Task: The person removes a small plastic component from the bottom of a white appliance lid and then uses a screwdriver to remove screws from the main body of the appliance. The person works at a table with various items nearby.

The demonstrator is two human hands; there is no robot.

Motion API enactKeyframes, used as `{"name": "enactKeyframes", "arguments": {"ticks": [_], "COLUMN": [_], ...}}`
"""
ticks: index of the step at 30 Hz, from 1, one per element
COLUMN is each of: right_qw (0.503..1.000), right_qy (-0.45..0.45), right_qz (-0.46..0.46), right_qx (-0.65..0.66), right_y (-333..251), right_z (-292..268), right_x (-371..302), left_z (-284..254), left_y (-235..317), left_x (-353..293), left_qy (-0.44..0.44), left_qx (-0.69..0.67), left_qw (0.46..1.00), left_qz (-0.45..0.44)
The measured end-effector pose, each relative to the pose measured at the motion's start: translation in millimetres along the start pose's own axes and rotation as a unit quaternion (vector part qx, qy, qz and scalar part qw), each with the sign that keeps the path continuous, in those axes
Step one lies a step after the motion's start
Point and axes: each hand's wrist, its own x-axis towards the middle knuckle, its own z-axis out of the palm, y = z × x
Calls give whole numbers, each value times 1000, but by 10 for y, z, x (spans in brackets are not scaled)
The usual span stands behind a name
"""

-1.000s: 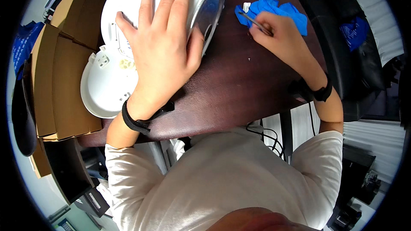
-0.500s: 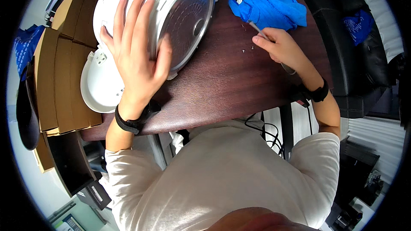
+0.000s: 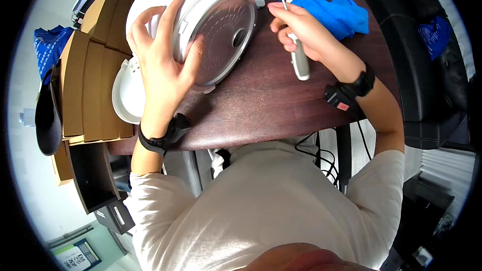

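A white rounded appliance, apparently a rice cooker (image 3: 206, 5), lies on its side with its round, vented metal base (image 3: 221, 37) facing right. My left hand (image 3: 163, 52) grips its side, fingers bent and spread over the white body, thumb on the base's rim. A white lid-like part (image 3: 128, 93) rests on the table beside it, partly behind my left wrist. My right hand (image 3: 301, 27) holds a screwdriver (image 3: 300, 62) with a grey handle, its bright tip pointing up and away from me. A blue cloth (image 3: 336, 15) lies just beyond that hand.
Brown cardboard boxes (image 3: 95, 88) stand along the left side of the dark red-brown table (image 3: 261, 105). A black seat (image 3: 419, 88) with a blue item (image 3: 435, 37) is on the right. Black cables (image 3: 326, 163) hang below the table's front edge.
My right hand has turned the screwdriver so that its shaft stands out above my fingers and its handle shows below. My left fingers are more bent. The whole view has shifted slightly.
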Motion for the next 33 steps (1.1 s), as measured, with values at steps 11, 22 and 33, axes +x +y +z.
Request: {"name": "enactKeyframes", "arguments": {"ticks": [11, 22, 33], "right_qw": [998, 969, 956], "right_qy": [-32, -47, -105], "right_qz": [-37, -195, -163], "right_qx": [35, -142, -221], "right_y": [4, -300, -293], "right_z": [-57, -89, 91], "right_x": [226, 6, -313], "left_z": [257, 353, -291], "left_y": [-50, -13, -17], "left_x": [135, -100, -18], "left_qy": [45, 99, 2], "left_qx": [-85, -108, 28], "left_qw": [994, 989, 1000], "left_qz": [43, 31, -6]}}
